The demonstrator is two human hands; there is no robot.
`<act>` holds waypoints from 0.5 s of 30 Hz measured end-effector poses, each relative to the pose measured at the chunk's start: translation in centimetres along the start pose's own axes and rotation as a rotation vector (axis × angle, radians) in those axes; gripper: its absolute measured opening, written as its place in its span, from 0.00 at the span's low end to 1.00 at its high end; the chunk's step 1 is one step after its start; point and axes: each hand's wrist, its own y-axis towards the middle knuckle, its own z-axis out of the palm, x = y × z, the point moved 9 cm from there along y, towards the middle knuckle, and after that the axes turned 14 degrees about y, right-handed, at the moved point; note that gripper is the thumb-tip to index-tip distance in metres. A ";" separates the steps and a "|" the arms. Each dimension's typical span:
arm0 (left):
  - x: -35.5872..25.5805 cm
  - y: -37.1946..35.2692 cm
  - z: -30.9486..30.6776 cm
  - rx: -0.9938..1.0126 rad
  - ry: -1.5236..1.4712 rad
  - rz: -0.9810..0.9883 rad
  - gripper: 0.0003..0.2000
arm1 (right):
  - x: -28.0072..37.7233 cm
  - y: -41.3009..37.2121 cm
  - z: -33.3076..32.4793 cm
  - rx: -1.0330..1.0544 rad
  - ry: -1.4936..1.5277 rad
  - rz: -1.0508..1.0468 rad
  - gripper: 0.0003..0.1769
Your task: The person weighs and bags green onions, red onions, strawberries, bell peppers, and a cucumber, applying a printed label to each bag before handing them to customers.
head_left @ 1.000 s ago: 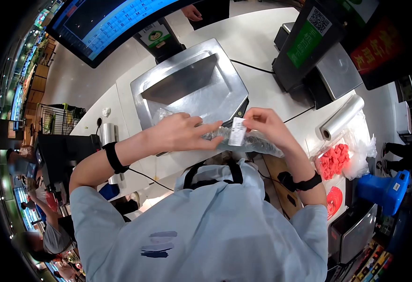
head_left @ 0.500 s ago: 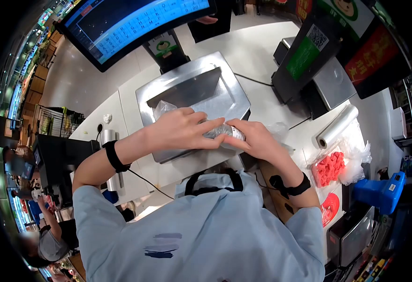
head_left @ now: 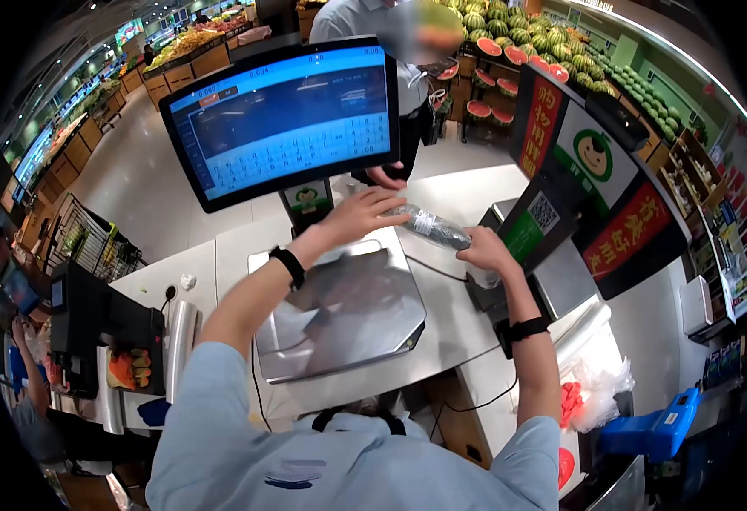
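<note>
A long, clear plastic-wrapped package (head_left: pixel 429 226) with a white printed label hangs slanted above the counter, beyond the scale's far right corner. Its contents look greyish green, but I cannot make out what they are. My right hand (head_left: pixel 486 252) is closed around its lower right end, with some loose plastic below the fist. At the other end, my left hand (head_left: pixel 358 218) has its fingers extended around the package's tip. Under my left forearm stands the metal scale (head_left: pixel 339 319), with a sheet of clear plastic on its plate.
A screen (head_left: pixel 284 119) rises behind the scale. Facing me is another person, whose hand (head_left: pixel 386 176) is beyond my left hand. A sign stand with a QR code (head_left: pixel 544 215) stands right. Plastic film rolls (head_left: pixel 182 345), red bundles (head_left: pixel 571 402) and a blue device (head_left: pixel 653 426) lie at the sides.
Both hands have moved forward, carrying the package from above the scale's near edge to beyond its far right corner. The view has tilted up, bringing the other person into sight.
</note>
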 end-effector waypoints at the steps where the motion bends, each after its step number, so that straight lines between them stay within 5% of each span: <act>1: 0.5 0.2 0.9 0.031 -0.121 -0.077 0.24 | -1.8 1.3 -0.1 -0.059 -0.005 0.042 0.20; 3: 0.2 -0.7 3.0 0.075 -0.151 -0.154 0.25 | -3.8 2.7 -0.7 -0.153 -0.011 0.175 0.21; 15: 0.0 -5.8 7.0 0.358 -0.255 -0.317 0.21 | -4.5 11.4 1.0 -0.190 -0.160 0.184 0.26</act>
